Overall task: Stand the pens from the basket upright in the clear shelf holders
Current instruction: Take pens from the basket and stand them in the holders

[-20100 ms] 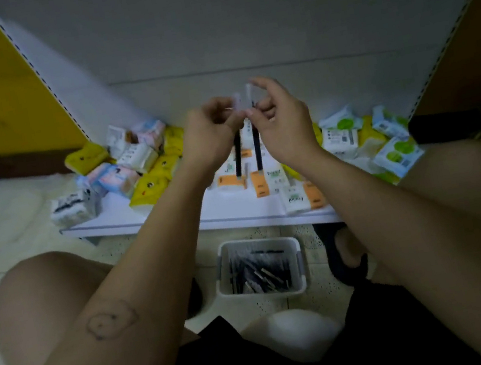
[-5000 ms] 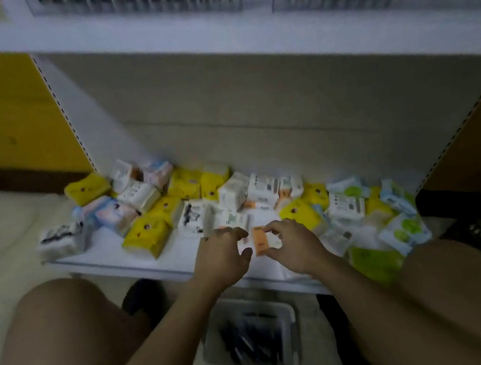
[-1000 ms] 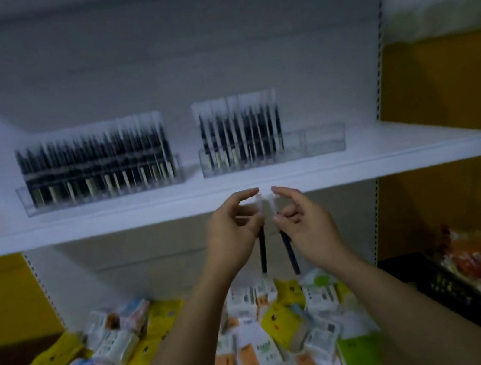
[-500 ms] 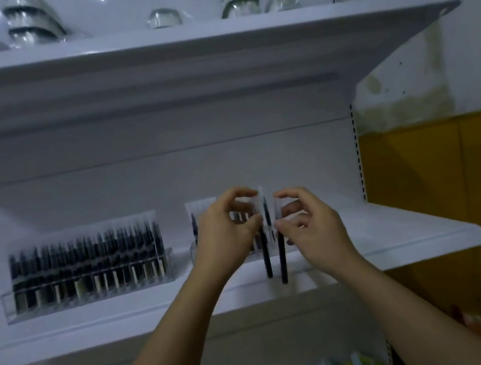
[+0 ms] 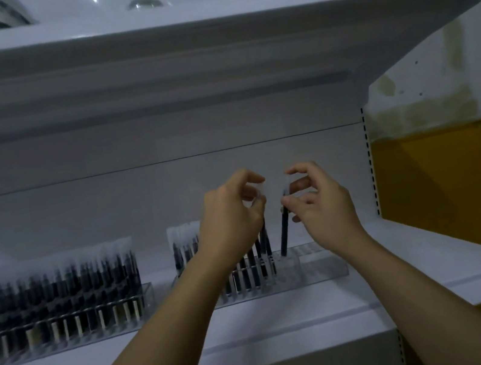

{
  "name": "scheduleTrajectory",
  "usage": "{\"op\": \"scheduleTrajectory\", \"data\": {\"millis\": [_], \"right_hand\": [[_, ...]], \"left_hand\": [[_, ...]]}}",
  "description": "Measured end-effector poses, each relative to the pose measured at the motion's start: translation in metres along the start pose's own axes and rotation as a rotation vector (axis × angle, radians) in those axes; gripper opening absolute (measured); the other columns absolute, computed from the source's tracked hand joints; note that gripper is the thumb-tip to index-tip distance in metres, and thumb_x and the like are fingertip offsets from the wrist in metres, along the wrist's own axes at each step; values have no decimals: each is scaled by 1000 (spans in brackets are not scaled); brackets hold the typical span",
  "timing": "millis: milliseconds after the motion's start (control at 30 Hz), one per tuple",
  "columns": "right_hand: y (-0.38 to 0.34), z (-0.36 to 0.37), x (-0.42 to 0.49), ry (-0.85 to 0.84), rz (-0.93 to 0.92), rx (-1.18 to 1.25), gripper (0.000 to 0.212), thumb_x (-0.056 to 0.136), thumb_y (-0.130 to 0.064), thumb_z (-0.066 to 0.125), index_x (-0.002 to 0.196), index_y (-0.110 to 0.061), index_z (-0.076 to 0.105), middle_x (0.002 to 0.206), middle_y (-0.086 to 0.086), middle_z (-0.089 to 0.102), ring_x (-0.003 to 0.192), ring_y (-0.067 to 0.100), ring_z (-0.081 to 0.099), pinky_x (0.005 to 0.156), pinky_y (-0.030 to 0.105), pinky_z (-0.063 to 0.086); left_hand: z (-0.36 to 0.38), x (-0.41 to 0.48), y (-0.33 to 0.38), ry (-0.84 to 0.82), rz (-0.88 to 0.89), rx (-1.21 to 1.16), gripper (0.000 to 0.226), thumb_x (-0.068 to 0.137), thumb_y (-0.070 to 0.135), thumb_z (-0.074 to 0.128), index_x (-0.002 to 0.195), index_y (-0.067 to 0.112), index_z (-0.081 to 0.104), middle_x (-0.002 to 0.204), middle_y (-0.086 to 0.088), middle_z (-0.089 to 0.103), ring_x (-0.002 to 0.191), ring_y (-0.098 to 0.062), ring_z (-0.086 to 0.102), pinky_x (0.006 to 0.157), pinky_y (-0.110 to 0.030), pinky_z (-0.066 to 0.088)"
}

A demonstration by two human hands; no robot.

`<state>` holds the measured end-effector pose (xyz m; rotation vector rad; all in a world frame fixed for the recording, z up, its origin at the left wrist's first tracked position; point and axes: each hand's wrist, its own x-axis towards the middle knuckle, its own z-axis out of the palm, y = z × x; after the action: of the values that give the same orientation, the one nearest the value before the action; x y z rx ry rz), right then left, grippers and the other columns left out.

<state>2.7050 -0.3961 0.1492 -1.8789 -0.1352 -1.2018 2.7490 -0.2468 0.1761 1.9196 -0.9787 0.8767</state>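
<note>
Black pens (image 5: 283, 234) look light and stiff, best pinched near the cap. Both left hand (image 5: 233, 215) and right hand (image 5: 320, 204) pinch one so.

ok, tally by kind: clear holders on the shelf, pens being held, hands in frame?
Clear holders: 2, left holder, right holder
Held pens: 2, left hand's pen, right hand's pen
Hands: 2, left hand, right hand
Total: 6
Pens already racked: too blurred to count.
</note>
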Motion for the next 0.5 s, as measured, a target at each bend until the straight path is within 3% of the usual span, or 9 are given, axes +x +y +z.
{"op": "scheduleTrajectory", "data": {"millis": [133,333,500], "right_hand": [[18,15,9,10,9,33,33,89,-12,67,112,-31,55,91,-10,59,72,16,68,67,42,59],[36,28,21,18,37,60,32,88,-11,67,111,-30,56,90,-9,58,74,17,68,69,42,59],[44,33,23,-90,61,31,35,87,-11,69,108,-34,55,90,-7,61,71,11,66,67,29,57]], "left_hand": [[9,10,-16,10,-16,33,18,89,21,66,107,25,64,88,12,65,79,0,59,64,0,36],[17,21,-28,-37,-57,27,19,89,24,66,107,28,64,89,12,68,77,0,63,62,-7,44],[19,21,-35,-38,-84,7,20,89,24,66,107,30,63,92,10,69,79,-2,64,64,-13,48]]}}
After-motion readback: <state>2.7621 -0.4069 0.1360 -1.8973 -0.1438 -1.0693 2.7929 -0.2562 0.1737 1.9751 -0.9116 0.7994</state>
